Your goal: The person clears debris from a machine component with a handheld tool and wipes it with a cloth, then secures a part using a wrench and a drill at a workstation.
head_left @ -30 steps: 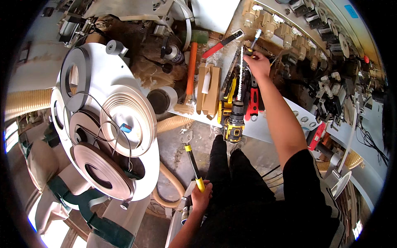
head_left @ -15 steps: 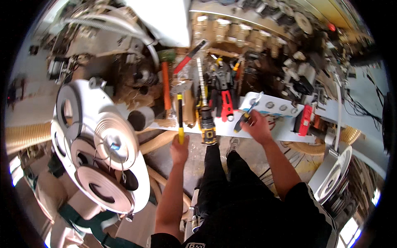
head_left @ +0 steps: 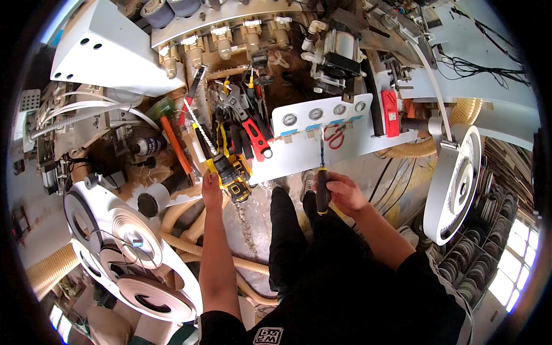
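My right hand (head_left: 344,194) is closed round the black and yellow handle of a screwdriver (head_left: 323,183), whose shaft points away from me. My left hand (head_left: 211,192) is closed at the yellow handle end of a hammer (head_left: 211,165); its head is hard to make out among the tools. Just right of that hand lies a yellow and black cordless drill (head_left: 234,181) with a long bit. Beyond it lie an adjustable wrench with a red grip (head_left: 255,137) and several other hand tools. A pair of red-handled scissors (head_left: 334,137) sits at the gauge panel, past the screwdriver's shaft.
A white panel with round gauges (head_left: 322,115) stands on the machine ledge, left of a red box (head_left: 390,114). An orange-handled tool (head_left: 175,144) lies farther left. Large white reels stand at left (head_left: 135,236) and right (head_left: 454,185). Beige hoses (head_left: 250,264) run below the ledge.
The view has shifted right and closer to the ledge. The screwdriver in my right hand has swung more upright in the picture. My left hand is now beside the drill.
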The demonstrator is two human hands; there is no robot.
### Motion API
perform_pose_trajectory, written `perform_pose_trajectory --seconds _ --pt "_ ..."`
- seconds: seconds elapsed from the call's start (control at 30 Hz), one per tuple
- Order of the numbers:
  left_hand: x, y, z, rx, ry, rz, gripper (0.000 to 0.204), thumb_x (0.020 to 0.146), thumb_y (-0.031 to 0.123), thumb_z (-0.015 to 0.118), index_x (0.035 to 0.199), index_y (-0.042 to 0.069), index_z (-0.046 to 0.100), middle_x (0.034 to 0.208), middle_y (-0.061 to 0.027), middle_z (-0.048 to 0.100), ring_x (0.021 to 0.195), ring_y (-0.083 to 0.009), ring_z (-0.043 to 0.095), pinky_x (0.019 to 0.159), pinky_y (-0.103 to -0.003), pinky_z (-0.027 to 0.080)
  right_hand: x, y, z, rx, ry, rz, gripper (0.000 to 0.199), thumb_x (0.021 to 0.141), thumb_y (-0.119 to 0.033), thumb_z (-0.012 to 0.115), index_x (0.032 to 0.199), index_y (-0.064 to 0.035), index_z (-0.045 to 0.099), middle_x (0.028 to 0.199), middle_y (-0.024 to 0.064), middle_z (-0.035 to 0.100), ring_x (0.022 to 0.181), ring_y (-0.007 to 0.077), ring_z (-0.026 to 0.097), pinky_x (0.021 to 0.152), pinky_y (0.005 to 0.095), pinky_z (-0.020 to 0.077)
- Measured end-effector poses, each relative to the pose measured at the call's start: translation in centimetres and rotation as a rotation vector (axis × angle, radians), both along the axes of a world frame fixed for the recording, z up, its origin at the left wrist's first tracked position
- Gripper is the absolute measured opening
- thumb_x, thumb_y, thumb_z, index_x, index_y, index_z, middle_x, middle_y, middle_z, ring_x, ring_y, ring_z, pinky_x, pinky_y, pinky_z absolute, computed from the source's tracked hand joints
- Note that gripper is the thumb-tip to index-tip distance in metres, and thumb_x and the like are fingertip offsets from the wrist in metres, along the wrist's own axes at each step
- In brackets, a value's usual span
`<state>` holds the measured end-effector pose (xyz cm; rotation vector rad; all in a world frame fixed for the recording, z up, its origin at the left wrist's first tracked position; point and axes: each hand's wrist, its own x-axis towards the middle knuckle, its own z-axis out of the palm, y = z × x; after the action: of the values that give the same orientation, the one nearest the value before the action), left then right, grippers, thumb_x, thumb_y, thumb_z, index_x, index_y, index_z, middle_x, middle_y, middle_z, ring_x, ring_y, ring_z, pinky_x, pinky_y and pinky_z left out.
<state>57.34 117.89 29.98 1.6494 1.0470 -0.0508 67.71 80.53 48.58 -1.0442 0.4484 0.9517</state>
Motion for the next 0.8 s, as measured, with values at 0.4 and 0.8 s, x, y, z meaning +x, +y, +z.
perform_pose_trajectory --seconds 0.4,0.8 --pt "-14.5 -16.9 6.1 -0.494 -0.03 0.069 0.046 0.105 0.041 0.039 0.126 0.005 0.059 0.104 -0.0108 0.069 0.086 -0.0218 0.068 0.072 -0.034 0.055 -1.6 -4.9 1.2 0.065 -0.112 0.137 0.043 0.096 -0.015 0.059 0.134 0.0032 0.056 0.119 0.0146 0.068 0.107 0.0207 0.064 0.095 0.0346 0.0502" --pt "-10.0 -45.8 20.3 -0.891 0.018 -0.486 0.039 0.099 0.019 0.067 0.132 0.004 0.052 0.112 -0.0027 0.064 0.097 -0.0126 0.061 0.087 -0.03 0.052 -9.4 -26.7 4.6 -0.448 -0.59 0.578 0.042 0.087 -0.029 0.078 0.119 -0.0046 0.068 0.096 0.014 0.073 0.078 0.0217 0.071 0.07 0.0348 0.0562"
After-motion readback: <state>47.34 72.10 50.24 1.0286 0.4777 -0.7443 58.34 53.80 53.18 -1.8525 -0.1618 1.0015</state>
